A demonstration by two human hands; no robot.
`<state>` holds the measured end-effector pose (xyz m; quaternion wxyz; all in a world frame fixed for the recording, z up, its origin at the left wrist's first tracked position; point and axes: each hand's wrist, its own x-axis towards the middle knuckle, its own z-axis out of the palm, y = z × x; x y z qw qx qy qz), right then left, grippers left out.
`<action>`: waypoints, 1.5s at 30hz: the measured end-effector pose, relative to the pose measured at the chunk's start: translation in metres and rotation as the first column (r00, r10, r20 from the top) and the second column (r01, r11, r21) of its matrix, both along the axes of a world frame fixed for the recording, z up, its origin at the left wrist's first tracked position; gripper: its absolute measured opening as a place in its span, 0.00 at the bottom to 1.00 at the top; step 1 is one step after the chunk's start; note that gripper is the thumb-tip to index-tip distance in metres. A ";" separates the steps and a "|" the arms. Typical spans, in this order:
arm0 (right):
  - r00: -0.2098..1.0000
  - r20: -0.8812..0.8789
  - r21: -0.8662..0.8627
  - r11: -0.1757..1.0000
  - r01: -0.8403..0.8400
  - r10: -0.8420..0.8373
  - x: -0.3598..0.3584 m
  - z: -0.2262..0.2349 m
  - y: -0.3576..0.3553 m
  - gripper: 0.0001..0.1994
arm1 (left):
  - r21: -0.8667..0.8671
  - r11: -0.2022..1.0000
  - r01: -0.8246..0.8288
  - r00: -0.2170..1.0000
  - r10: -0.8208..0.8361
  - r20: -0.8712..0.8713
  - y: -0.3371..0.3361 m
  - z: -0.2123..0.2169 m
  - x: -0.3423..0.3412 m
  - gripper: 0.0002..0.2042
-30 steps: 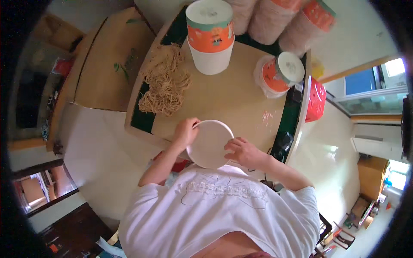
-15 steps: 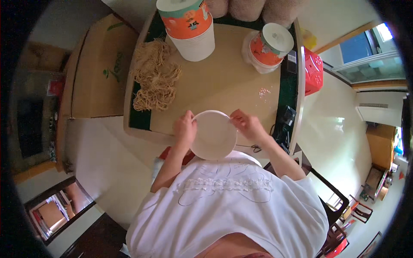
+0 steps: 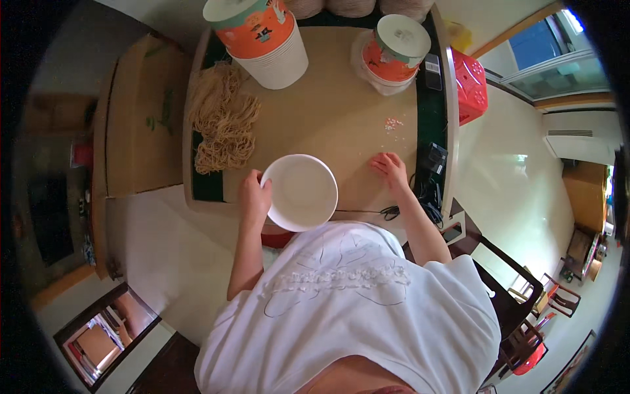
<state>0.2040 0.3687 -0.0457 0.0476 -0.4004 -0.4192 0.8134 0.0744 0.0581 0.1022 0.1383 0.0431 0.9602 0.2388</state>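
A white paper bowl (image 3: 302, 194) is tilted at the table's near edge, with its inside facing up. My left hand (image 3: 254, 198) is closed on its left rim, and nothing shows inside the bowl. Away from the bowl, my right hand (image 3: 391, 173) is over the near right of the brown tabletop (image 3: 321, 111), fingers stretched out with nothing seen in them. Just beyond that hand lies a scatter of tiny pink and white bits (image 3: 393, 125).
At the far left stands a tall stack of paper buckets (image 3: 275, 59), beside a tangle of tan yarn (image 3: 226, 125). A shorter orange bucket stack (image 3: 394, 56) stands far right. Black cables and an adapter (image 3: 436, 157) lie along the right edge. A red stool (image 3: 469, 85) stands beyond.
My right hand has let go of the bowl's rim and moved right, over the table. My left hand has carried the bowl a little to the left.
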 end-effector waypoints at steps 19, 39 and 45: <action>0.877 -0.096 -0.180 0.858 -0.480 0.471 -0.029 0.001 -0.031 0.15 | 0.214 0.957 0.196 0.970 -0.221 0.098 0.008 0.019 0.003 0.09; 0.612 0.440 0.850 -0.085 -0.520 0.657 -0.052 0.192 -0.057 0.08 | 0.464 0.864 0.195 0.924 -0.321 0.210 0.024 0.053 0.009 0.09; 0.586 0.411 0.856 -0.074 -0.512 0.698 -0.058 0.214 -0.041 0.08 | 0.745 0.626 -0.231 0.766 -0.356 0.536 0.009 0.021 -0.009 0.16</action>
